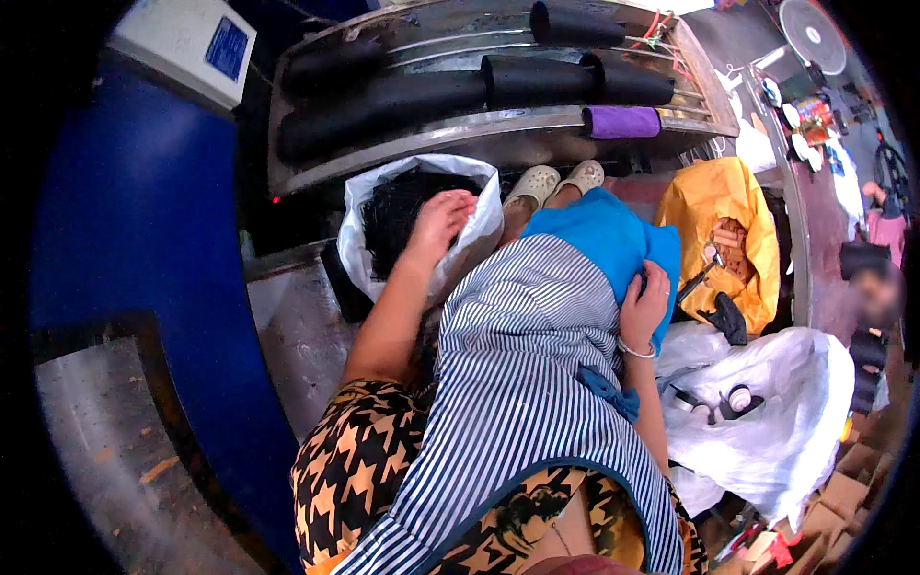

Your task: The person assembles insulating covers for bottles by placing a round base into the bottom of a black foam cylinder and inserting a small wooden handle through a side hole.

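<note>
My left hand (pixel 443 228) is over the right side of a white sack (pixel 356 230), its fingers loosely bent with nothing visible in them. Inside the sack lies a mass of black material (pixel 395 213), too dark to make out piece by piece. Across my lap is a bright blue cloth (pixel 596 230), over a striped apron (pixel 537 326). My right hand (pixel 645 305), with a bracelet at the wrist, has its fingers curled at the right edge of the blue cloth. Whether anything small is under those fingers is hidden.
Ahead stands a metal-framed bench (pixel 431 144) with black rollers (pixel 537 81) and a purple roll (pixel 621 122). To the right are a yellow sack (pixel 714 192) of brown pieces and a white plastic bag (pixel 786 383). A blue machine panel (pixel 153 201) is on the left.
</note>
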Motion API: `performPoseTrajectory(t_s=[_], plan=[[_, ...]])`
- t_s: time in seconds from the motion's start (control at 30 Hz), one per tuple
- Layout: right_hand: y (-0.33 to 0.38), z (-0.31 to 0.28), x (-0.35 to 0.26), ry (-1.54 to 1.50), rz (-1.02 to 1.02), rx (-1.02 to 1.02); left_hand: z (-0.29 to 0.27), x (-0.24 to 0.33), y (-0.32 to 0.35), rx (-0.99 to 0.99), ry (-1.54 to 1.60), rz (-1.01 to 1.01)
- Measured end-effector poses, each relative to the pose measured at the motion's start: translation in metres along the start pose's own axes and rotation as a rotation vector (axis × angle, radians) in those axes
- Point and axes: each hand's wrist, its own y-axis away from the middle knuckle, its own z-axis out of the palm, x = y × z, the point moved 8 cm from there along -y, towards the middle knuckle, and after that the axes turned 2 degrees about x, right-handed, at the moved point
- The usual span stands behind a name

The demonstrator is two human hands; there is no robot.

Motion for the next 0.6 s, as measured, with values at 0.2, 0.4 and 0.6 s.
performPoseTrajectory(t_s=[0.2, 0.4, 0.6], plan=[[0.004, 0.020, -0.004, 0.061, -0.025, -0.093, -0.143, 0.072, 0.036, 0.393, -0.179, 0.347], [-0.006, 0.043, -0.008, 0.172, -0.033, -0.150, -0.342, 0.015, 0.035, 0.901, 0.070, 0.330], [-0.021, 0.071, -0.019, 0.341, -0.082, -0.213, -0.442, -0.096, 0.021, 1.002, -1.503, 0.127]])
